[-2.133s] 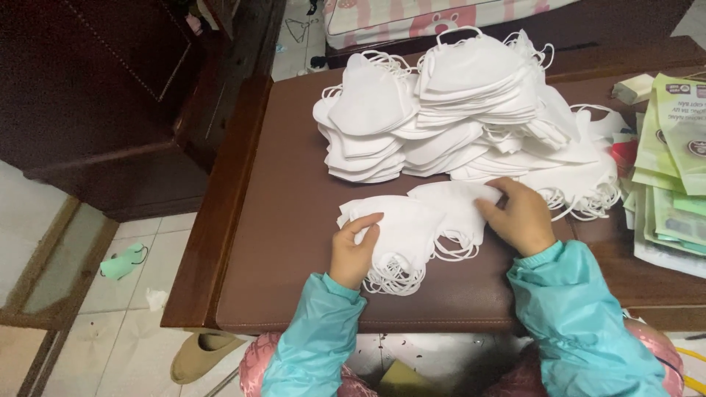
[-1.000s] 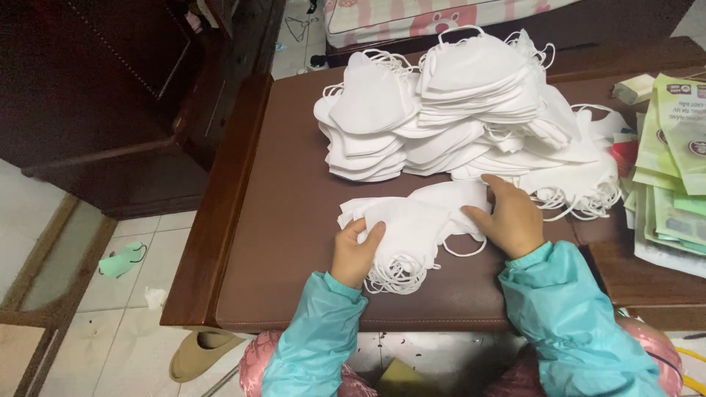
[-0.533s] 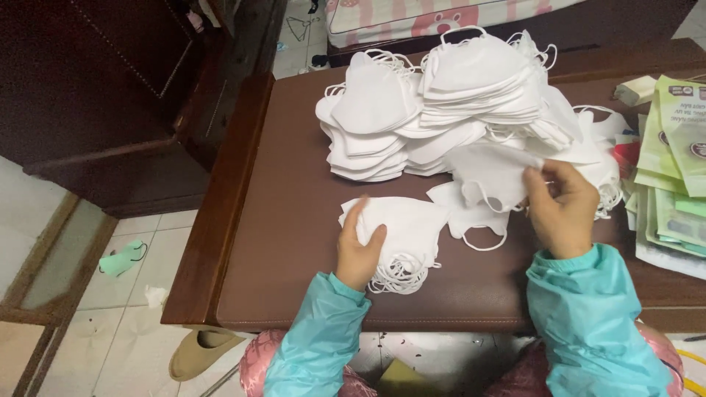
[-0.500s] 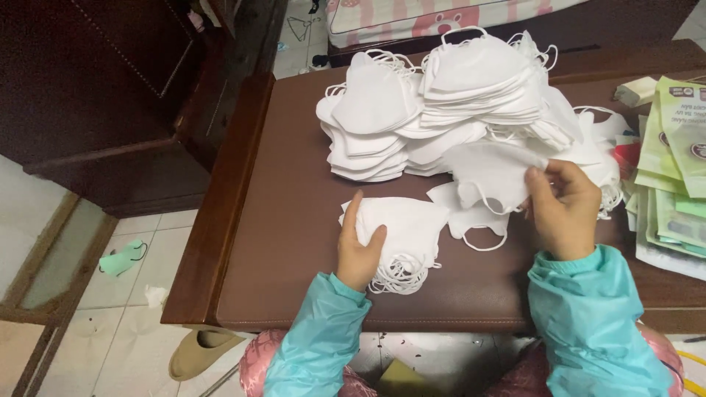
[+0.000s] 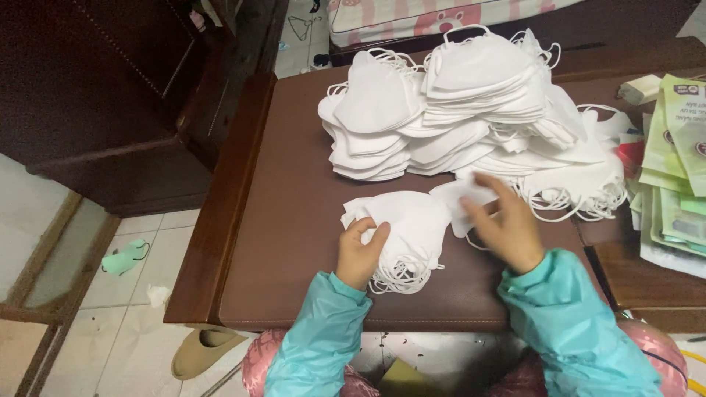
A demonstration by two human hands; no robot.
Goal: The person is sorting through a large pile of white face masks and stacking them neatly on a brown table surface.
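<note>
Between hands (image 5: 434,242): small mask stack (image 5: 408,231), touching both.

The right hand (image 5: 507,231) is motion-blurred, so its grip on the white mask (image 5: 465,198) cannot be told. The green packets (image 5: 680,169) are cut off by the right edge.
</note>
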